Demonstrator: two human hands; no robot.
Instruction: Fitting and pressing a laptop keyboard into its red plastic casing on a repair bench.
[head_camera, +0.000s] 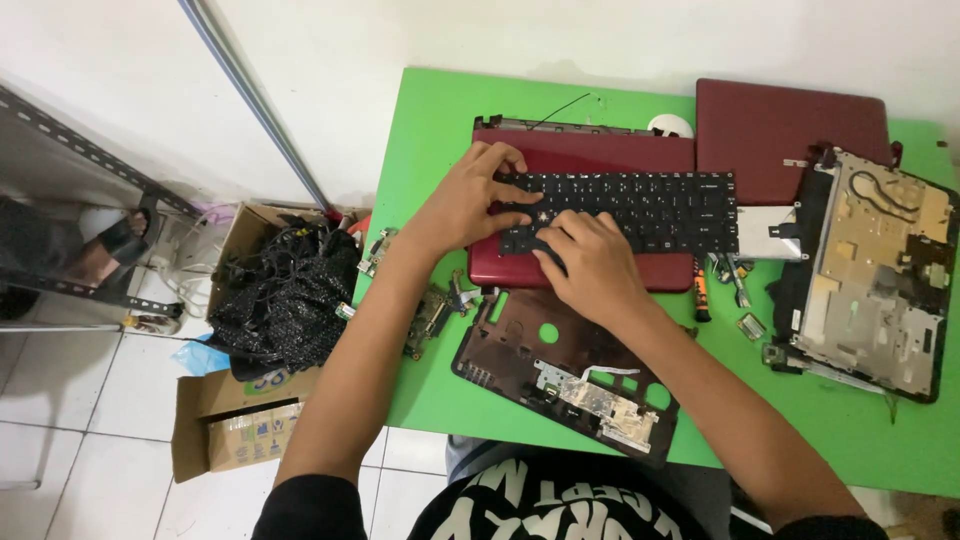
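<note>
Green table (440, 390) carries: red laptop base (585, 270) with black keyboard (650, 205), dark palmrest frame (520, 350), closed red lid (790, 120), stripped chassis (880, 270), screwdrivers (715, 280), small circuit boards (425, 320).

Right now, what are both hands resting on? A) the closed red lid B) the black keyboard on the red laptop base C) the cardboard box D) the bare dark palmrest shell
B: the left hand and right hand both lie on the black keyboard atop the red laptop base.

- A dark red laptop lid (790, 125) is lying closed at the table's (440, 400) far edge.
- A stripped chassis (880, 275) is resting at the right.
- Tangled black cables (285, 295) are being held in a cardboard box (235, 425).
</note>
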